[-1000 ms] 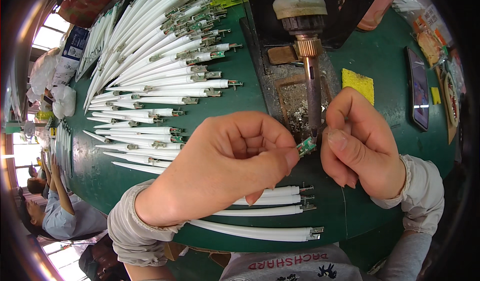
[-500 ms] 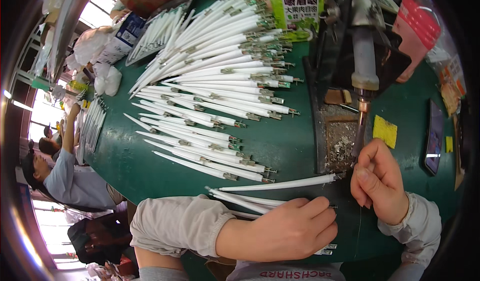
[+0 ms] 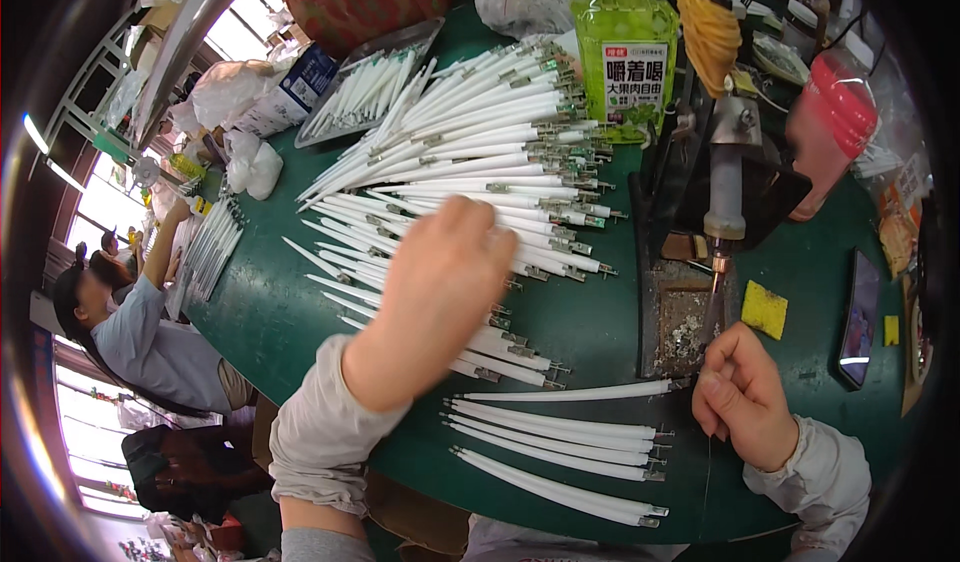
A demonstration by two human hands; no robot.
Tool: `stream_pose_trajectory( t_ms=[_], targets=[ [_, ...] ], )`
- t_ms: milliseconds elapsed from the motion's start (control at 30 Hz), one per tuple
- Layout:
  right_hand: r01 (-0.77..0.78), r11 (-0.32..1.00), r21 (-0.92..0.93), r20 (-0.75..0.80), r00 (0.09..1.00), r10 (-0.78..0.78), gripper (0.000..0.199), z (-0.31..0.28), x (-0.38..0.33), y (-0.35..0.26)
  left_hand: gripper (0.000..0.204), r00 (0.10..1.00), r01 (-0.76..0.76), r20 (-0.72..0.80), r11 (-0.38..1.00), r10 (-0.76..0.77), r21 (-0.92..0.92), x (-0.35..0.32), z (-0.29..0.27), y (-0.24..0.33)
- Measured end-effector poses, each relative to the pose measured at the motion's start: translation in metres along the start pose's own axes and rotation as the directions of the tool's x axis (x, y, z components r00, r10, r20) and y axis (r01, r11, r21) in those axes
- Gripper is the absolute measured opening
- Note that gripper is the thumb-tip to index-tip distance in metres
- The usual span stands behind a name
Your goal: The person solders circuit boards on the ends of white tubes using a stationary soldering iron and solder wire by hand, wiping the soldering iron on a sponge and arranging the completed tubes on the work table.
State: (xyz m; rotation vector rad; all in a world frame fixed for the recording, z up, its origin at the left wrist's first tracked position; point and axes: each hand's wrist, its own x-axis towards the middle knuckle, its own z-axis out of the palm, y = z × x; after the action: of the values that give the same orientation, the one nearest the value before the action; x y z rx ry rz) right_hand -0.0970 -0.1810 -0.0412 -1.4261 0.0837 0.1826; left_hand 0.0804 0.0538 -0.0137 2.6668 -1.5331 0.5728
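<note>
Blurred by motion, my left hand (image 3: 440, 287) hovers over the near part of a fanned pile of white tapered sticks (image 3: 470, 142) with small metal and green ends. Its fingertips point down and away, so whether they hold anything is hidden. My right hand (image 3: 742, 392) is closed in a pinch on a thin solder wire (image 3: 709, 472), which hangs down below it. Just above the fingers is the dark tip of a soldering iron (image 3: 727, 197), mounted upright in a stand. One white stick (image 3: 570, 393) lies with its metal end near that tip. Several more sticks (image 3: 555, 445) lie in front.
A solder-spattered tray (image 3: 685, 322) sits under the iron, beside a yellow sponge (image 3: 764, 310). Farther right lies a phone (image 3: 860, 322). Behind stand a green drink bottle (image 3: 625, 72) and a pink container (image 3: 835, 127). A metal tray (image 3: 310, 140) holds sticks. A co-worker (image 3: 165, 352) sits at far left.
My left hand has left the near sticks and moved up and left to the pile, uncovering them. My right hand stays by the iron's tip. The view has shifted slightly.
</note>
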Motion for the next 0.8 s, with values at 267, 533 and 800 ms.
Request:
stream_pose_trajectory(
  t_ms=[267, 533, 800],
  targets=[
    [-0.024, 0.999, -0.044, 0.005, 1.000, 0.024, 0.013, 0.000, -0.001, 0.000, 0.008, 1.000, 0.004, 0.030, 0.994, -0.007, 0.112, -0.003, 0.031, -0.047],
    [-0.132, 0.991, -0.020, 0.015, 0.991, 0.132, 0.012, 0.003, -0.003, -0.005, 0.017, 0.983, -0.163, -0.079, 0.987, 0.164, 0.018, 0.000, 0.008, 0.001],
    [-0.091, 0.994, -0.056, -0.031, 0.995, 0.090, 0.014, 0.011, -0.011, -0.013, 0.018, 0.961, -0.261, -0.018, 0.880, 0.277, -0.396, -0.002, -0.034, 0.073]
  ],
)
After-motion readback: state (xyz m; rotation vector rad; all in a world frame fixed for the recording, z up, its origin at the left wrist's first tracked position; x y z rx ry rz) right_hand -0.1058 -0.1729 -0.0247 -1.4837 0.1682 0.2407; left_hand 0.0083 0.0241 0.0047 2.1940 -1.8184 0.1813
